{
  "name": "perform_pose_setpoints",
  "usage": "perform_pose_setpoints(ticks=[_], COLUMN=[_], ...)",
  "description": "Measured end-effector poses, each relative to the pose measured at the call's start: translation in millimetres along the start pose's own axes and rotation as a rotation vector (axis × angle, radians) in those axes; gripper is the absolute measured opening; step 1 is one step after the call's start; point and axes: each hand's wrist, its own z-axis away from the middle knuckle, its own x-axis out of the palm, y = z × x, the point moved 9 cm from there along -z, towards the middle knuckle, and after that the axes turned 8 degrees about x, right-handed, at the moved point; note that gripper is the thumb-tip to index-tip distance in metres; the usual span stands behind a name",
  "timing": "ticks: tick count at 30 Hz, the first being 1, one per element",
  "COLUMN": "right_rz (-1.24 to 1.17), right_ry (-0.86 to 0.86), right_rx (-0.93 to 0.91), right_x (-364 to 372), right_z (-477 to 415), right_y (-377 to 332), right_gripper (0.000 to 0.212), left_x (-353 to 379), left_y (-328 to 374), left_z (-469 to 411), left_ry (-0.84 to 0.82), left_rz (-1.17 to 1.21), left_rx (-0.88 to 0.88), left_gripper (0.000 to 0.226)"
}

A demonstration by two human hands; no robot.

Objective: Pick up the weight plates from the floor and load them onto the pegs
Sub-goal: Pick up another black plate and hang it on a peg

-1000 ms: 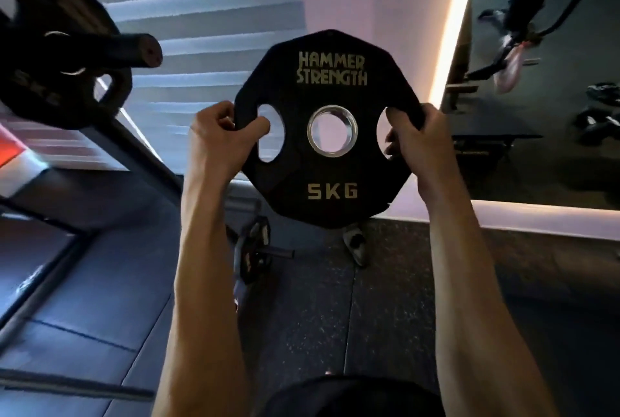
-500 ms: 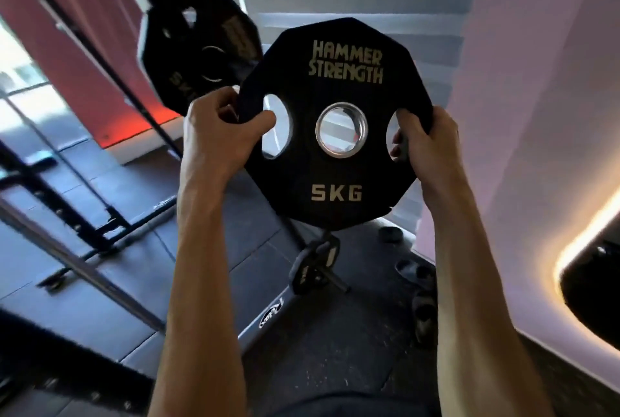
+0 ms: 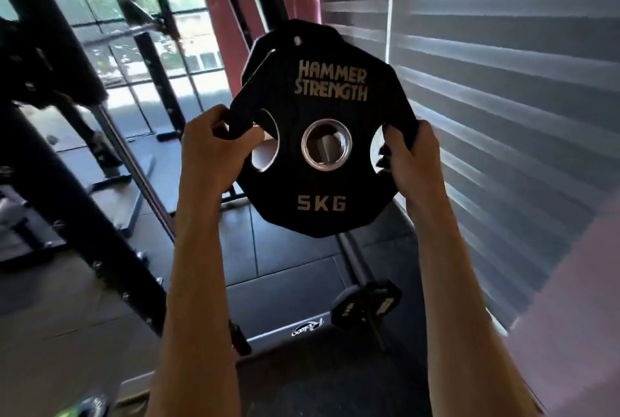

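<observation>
My left hand [image 3: 214, 148] and my right hand [image 3: 414, 161] each keep a closed grip on the 5 kg plate [image 3: 322, 181], with the fingers curled through its side holes. The plate is raised and upright, close in front of another plate [image 3: 268, 44]. Through its centre hole I see the peg [image 3: 323, 144]. I think this is the loading step. Next, I should keep the hole in line with the peg and push forward.

At the centre of the frame, the left hand [image 3: 214, 151] and right hand [image 3: 414, 154] are gripping a 5KG weight plate [image 3: 322, 181] by its side cut-outs. A second plate [image 3: 268, 44] is showing just behind its upper left edge; smaller plates [image 3: 365, 302] are sitting lower right of centre.
</observation>
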Motion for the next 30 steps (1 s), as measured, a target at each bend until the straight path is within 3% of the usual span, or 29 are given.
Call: perform_pose_setpoints(ticks=[11,20,24,30], right_rz=[0.053,0.092,0.115,0.129], right_ry=[-0.082,-0.079,-0.087,-0.116], right_rx=[-0.04,-0.02,-0.051,-0.129], right_x=[21.7,17.9,23.8,39.2], right_z=[-58.7,-83.4,-87.0,-96.3], right_y=[-5.9,-1.1,6.4,2.5], right_gripper=[0.035,0.045,0.036,0.039], left_x=[22.3,47.7,51.6,60.7], left_y=[-13.3,-13.0,-26.1,-43.8], left_z=[-37.8,-50.2,-52.1,-63.8], left_ry=[0.018,0.004,-0.012,-0.058], left_rz=[-0.114,-0.102,-0.106,-0.084], left_rx=[-0.008,0.007,0.025,0.044], left_gripper=[0.024,0.022,0.028,0.033])
